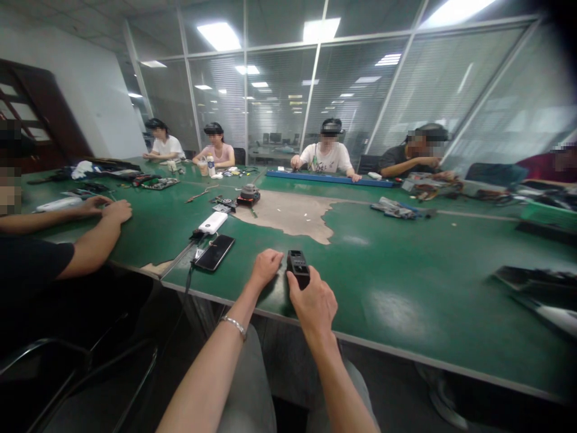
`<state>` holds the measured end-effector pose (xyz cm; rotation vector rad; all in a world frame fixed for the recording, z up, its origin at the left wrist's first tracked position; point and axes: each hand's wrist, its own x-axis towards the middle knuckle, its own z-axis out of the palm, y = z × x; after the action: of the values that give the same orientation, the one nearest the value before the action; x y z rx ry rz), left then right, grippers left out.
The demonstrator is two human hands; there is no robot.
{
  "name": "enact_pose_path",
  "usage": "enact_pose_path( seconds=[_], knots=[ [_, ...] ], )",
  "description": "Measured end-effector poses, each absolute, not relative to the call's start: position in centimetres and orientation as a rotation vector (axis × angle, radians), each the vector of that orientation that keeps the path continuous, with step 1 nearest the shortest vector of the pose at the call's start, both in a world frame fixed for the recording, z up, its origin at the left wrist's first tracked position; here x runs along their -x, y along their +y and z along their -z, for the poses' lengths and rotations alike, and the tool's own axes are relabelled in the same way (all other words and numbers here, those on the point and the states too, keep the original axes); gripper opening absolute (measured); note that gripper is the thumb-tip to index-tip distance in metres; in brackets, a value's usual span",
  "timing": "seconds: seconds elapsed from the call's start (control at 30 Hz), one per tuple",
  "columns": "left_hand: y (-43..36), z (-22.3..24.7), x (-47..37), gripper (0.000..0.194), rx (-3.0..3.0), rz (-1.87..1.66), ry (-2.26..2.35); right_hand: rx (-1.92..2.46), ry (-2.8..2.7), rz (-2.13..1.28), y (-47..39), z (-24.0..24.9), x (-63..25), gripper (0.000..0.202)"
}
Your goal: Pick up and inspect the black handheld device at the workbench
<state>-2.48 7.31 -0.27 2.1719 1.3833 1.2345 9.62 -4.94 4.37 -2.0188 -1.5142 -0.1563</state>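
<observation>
A black rectangular block with recesses in its top stands near the front edge of the green table. My right hand grips its near end, thumb on the left side and fingers on the right. Just left of the block rests my left hand, its fingers curled together; whether they pinch anything small is hidden. A small gap separates that hand from the block.
Left of my hands lie a black phone and a white power bank with cables. A round grey device stands beyond. A co-worker's hands rest at the left. Dark parts lie at the right. More people sit opposite.
</observation>
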Motion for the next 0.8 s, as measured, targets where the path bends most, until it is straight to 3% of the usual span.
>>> enact_pose_path(
  seconds=[0.37,0.6,0.8],
  knots=[
    [7.3,0.3,2.3,0.037,-2.172,-1.24,1.386,1.992,-1.585,0.109,-5.8,-1.9,-10.2,0.05],
    [7.3,0.2,2.4,0.037,-2.154,-1.24,1.402,1.939,-1.556,0.118,-5.2,-1.6,-10.5,0.077],
    [7.3,0.2,2.3,0.04,-2.135,-1.238,1.377,2.023,-1.578,0.048,-5.0,-1.8,-10.4,0.056]
  ],
)
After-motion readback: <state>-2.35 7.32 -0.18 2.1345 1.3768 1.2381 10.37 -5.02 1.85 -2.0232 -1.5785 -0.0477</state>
